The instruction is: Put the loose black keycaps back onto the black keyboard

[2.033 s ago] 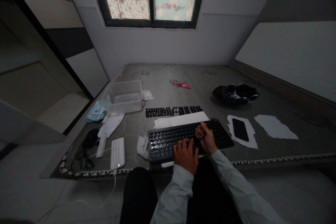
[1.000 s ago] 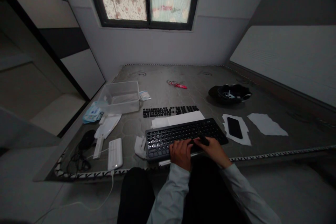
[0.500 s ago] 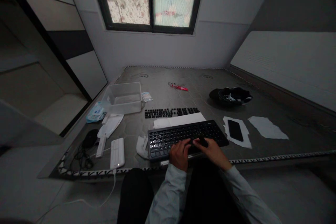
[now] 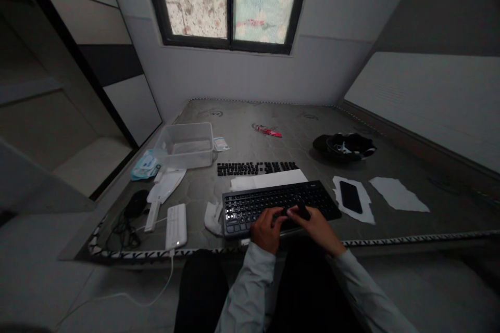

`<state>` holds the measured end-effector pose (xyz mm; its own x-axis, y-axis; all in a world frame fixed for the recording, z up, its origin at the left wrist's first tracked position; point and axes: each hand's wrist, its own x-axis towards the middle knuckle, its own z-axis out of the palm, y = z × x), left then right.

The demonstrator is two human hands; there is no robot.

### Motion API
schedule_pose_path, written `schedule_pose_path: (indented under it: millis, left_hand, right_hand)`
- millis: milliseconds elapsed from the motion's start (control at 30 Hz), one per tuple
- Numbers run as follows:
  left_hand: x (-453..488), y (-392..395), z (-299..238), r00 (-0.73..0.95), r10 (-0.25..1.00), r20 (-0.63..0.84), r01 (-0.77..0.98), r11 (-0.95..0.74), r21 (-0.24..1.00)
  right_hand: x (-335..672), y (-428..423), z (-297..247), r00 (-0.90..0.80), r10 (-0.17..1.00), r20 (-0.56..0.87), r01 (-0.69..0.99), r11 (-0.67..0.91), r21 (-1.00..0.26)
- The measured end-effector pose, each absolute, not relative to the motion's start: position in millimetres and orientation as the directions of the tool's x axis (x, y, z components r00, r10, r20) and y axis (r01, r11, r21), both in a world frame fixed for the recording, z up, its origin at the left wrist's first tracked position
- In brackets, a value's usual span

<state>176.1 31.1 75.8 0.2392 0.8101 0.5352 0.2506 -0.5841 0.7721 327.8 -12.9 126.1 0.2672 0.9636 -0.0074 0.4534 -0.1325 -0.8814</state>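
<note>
A black keyboard (image 4: 273, 203) lies at the mattress's near edge, many of its keycaps off and the switch sites bare. My left hand (image 4: 267, 229) is over its lower middle, fingers curled into a pinch; what sits between the fingertips is too small and dark to name. My right hand (image 4: 318, 229) is closed round a short dark stubby object (image 4: 302, 212) of unclear kind, its fingertips close to those of my left hand. Beyond the keyboard lie a white paper sheet (image 4: 269, 180) and rows of loose black keycaps (image 4: 238, 168).
At left stand a clear plastic box (image 4: 187, 158), a white power strip (image 4: 176, 226) with a cord and a black coiled cable (image 4: 127, 229). At right lie a phone (image 4: 350, 196) on paper, another paper piece (image 4: 398, 193) and a black cap (image 4: 344, 146). A red item (image 4: 269, 131) lies farther back.
My left fingertips have drawn together into a tighter pinch, nearer my right fingertips. The view has shifted slightly; the surrounding things stay in place.
</note>
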Motion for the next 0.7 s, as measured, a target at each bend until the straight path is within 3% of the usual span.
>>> schedule_pose_path:
  millis: [300, 700]
  left_hand:
    - [174.3, 28.1, 74.4, 0.146, 0.827, 0.543, 0.315, -0.559, 0.767]
    - [175.5, 29.3, 72.5, 0.144, 0.809, 0.57, 0.321, -0.583, 0.747]
  right_hand:
    - [323.5, -10.7, 130.2, 0.226, 0.974, -0.011, 0.425, -0.109, -0.899]
    - [321.1, -9.7, 132.0, 0.233, 0.972, -0.01, 0.418, -0.109, -0.902]
